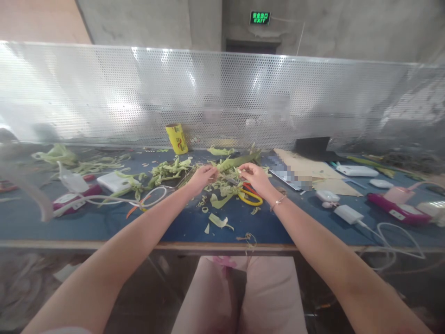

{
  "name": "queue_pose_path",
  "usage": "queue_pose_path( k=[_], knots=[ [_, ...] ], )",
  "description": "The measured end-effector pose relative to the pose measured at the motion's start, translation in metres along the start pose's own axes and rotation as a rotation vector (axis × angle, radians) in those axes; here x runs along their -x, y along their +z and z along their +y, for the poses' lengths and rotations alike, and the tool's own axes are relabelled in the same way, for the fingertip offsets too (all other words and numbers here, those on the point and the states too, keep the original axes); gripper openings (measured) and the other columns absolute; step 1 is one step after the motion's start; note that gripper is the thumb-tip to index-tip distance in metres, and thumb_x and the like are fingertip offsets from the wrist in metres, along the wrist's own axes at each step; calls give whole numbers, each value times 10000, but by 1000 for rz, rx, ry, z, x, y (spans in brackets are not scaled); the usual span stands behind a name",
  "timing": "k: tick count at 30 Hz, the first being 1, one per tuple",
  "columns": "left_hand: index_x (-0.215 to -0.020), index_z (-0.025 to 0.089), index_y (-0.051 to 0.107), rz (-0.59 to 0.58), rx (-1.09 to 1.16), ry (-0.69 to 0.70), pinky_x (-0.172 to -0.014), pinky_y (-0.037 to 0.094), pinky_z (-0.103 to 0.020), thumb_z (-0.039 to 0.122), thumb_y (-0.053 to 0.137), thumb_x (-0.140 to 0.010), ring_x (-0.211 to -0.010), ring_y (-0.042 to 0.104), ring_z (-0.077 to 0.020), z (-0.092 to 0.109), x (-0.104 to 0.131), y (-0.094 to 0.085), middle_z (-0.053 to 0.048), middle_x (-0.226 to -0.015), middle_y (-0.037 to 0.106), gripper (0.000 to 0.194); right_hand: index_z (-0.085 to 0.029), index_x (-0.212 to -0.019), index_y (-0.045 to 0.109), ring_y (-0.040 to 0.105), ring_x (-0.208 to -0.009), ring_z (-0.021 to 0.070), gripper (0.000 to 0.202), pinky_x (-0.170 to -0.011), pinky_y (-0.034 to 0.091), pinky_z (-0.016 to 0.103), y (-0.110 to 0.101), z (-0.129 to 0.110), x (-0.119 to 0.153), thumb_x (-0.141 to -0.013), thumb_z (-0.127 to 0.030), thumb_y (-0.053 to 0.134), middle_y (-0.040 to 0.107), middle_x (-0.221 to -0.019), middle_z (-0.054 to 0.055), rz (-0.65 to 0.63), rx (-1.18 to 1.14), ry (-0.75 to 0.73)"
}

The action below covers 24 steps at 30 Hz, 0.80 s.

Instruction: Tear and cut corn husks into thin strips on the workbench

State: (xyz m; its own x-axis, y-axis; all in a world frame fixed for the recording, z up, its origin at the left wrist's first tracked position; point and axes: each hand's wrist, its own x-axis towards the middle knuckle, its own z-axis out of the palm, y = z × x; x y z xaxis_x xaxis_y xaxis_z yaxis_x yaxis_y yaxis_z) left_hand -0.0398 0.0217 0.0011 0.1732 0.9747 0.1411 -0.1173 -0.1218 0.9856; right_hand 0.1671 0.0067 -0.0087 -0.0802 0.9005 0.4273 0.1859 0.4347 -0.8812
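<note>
Left hand (207, 175) is hovering mid-frame, fingers curled — grip too small to make out. Right hand (252, 173) is hovering just right, fingers bent toward thumb, hold equally unclear. Greens (237, 160) are lying between and around both; scissors (251, 203) are lying beneath the right.

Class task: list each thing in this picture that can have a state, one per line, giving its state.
Left hand: fingers bent, grip contents unclear
Right hand: fingers bent, grip contents unclear
Green scraps: scattered
Scissors: lying down, whether open unclear
Yellow container: standing
Exit sign: lit
White charger: joined to a cable
</note>
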Motion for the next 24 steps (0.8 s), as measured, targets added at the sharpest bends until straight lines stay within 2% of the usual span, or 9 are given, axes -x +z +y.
queue_pose_path(
  k=[3,7,16,24],
  knots=[
    [-745,108,627,-134,9,-88,-683,494,-265,390,692,-688,-652,618,-118,4,7,4,-52,-703,665,296,-199,-880,594,635,-700,159,232,-688,509,311,1,2,1,-727,-373,587,630,-781,18,-58,49,-4],
    [-796,94,628,-268,-14,-203,-593,468,-262,321,681,-717,-589,612,-131,6,13,6,-74,-653,665,246,-204,-891,592,635,-703,164,221,-658,505,299,1,1,2,-739,-364,575,635,-776,22,-81,69,11],
    [-747,95,628,-240,-5,-209,-452,353,-183,210,699,-672,-447,482,-52,10,15,8,16,-503,543,155,-193,-861,593,629,-690,148,211,-679,507,301,1,-6,4,-725,-354,591,619,-768,13,-53,17,22],
    [-681,107,589,-173,3,-129,-457,377,-174,227,755,-597,-430,457,-31,5,10,4,24,-525,545,222,-185,-834,591,630,-698,143,192,-714,519,314,-1,-6,1,-713,-335,595,614,-765,9,4,-2,4]
  ],
)
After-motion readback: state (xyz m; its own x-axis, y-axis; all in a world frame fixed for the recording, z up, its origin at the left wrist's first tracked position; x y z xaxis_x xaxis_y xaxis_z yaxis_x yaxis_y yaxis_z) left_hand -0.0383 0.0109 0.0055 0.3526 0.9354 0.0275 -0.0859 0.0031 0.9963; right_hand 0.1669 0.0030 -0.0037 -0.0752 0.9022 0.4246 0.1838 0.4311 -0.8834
